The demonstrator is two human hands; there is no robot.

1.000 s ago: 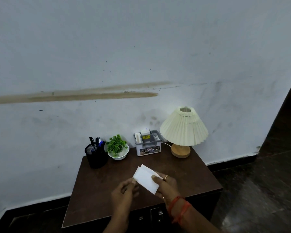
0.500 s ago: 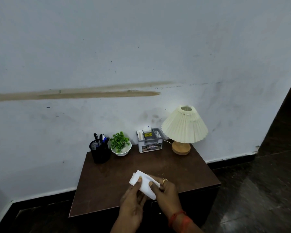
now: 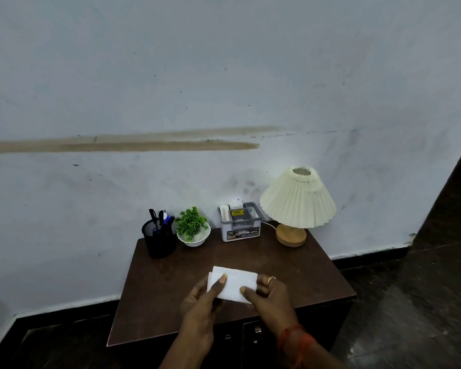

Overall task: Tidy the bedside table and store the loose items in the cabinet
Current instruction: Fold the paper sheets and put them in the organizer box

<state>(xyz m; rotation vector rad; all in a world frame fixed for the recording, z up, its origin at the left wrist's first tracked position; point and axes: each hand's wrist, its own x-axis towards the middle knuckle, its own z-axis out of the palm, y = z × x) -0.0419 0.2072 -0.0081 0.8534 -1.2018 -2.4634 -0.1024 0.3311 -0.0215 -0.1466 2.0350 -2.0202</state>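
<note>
Up front, the left hand point(image 3: 197, 302) and right hand point(image 3: 268, 295) are pinching a folded white paper sheet point(image 3: 232, 284) between thumbs and fingers. Their fingers behind it are hiding. Below, the dark cabinet doors point(image 3: 253, 339) are barely showing.

dim, flat light | soft focus | wide-angle bending at edges | floor point(image 3: 423, 302) faintly glossy

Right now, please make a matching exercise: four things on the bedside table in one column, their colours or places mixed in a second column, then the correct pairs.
Things:
1. pen holder
2. potted plant
3. table lamp
4. folded tissue

Descriptions:
A. cream pleated shade, far right
B. white, held in both hands
C. black mesh, far left
D. green leaves in a white bowl

Pairs: 1-C, 2-D, 3-A, 4-B
</note>
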